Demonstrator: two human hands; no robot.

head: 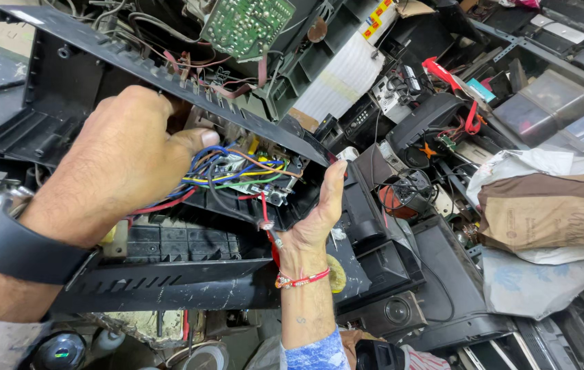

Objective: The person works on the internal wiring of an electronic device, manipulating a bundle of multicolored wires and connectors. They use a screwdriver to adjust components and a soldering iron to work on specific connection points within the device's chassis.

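Black casing [168, 68], opened and tilted up, bundle of coloured wires [237, 171] exposed inside. Left hand [117, 164], watch [11, 240] on wrist, reached in with fingers curled around the wires, apparently gripping them; right hand [319, 212] lay open, palm and fingers pressed flat against the casing's edge, seemingly to brace it. Green circuit board [247, 24] and brown bag [545, 212] among surrounding scrap.

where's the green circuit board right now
In the head view the green circuit board sits at the top centre, above the black plastic casing that the left hand grips, among tangled wires on the scrap pile.
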